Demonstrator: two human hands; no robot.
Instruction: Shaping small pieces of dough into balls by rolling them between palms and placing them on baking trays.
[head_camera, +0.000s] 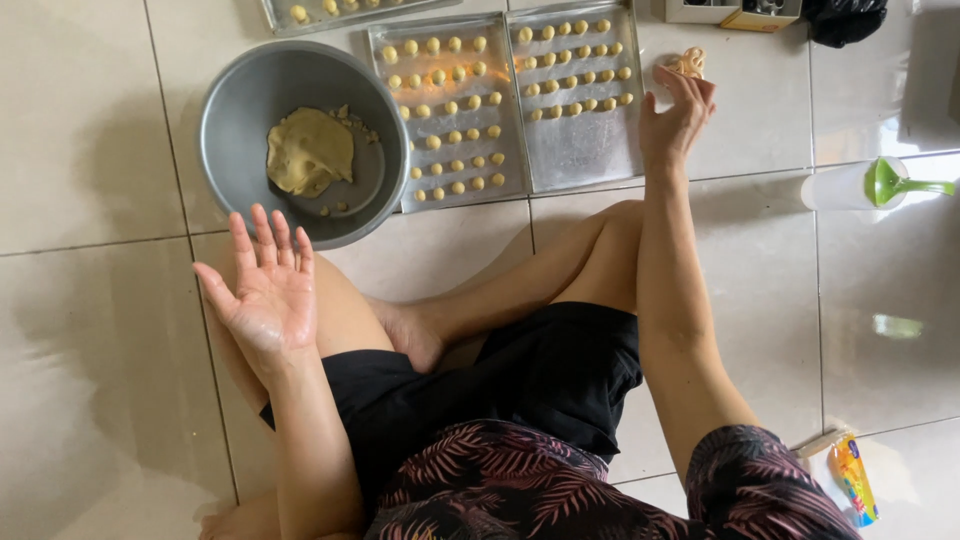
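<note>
Grey metal bowl (300, 140) with yellow dough (308, 150) sits just beyond the left hand (265, 290), its grip spread, palm up, empty. Two baking trays (590, 150) of dough balls (455, 135) lie between the hands. Right hand (675, 115), grip loosely spread, hovers just below a small dough piece (688, 63) on the floor.

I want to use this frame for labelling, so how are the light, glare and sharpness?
Head view: soft daylight, sharp overall; bright glare on the glossy floor tiles at right; a faint shadow beside the metal bowl; the open left hand and right hand look crisp, without motion blur; the baking trays reflect mildly.
</note>
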